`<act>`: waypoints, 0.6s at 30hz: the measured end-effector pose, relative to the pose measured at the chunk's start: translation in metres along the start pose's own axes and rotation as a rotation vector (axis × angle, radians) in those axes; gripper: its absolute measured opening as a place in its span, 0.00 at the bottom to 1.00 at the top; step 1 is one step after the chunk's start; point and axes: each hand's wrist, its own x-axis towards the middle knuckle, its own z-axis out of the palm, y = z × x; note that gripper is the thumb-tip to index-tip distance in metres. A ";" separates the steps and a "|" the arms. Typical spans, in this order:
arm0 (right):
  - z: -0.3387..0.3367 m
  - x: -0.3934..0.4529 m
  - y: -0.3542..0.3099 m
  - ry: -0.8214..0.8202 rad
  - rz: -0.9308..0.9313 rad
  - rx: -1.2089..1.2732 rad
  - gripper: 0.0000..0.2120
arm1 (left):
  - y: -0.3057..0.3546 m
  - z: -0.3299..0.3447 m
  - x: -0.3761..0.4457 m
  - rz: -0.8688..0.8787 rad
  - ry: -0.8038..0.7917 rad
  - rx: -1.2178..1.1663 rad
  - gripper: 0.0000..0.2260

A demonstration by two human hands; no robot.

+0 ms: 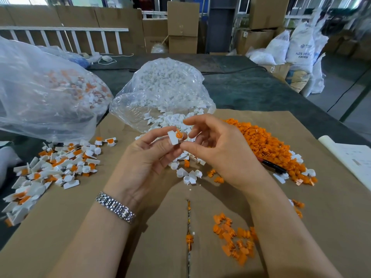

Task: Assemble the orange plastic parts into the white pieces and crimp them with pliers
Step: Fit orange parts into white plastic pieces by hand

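Holding white piece in left hand, orange part seated on it. Right hand just beside it, fingers loose, gripping nothing. I judge job well underway: finished pile left of cardboard seam, big orange heap right, unassembled. Black handle, perhaps pliers, against heap.

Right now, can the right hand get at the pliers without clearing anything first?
Probably, with some digging. The right hand hovers near the white piece gripped by the left hand. The pliers lie just to its right, dark handle showing, head apparently buried under the orange parts pile.
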 end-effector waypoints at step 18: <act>0.006 0.000 0.006 0.027 -0.164 -0.196 0.12 | 0.001 0.000 -0.001 0.004 0.121 0.155 0.09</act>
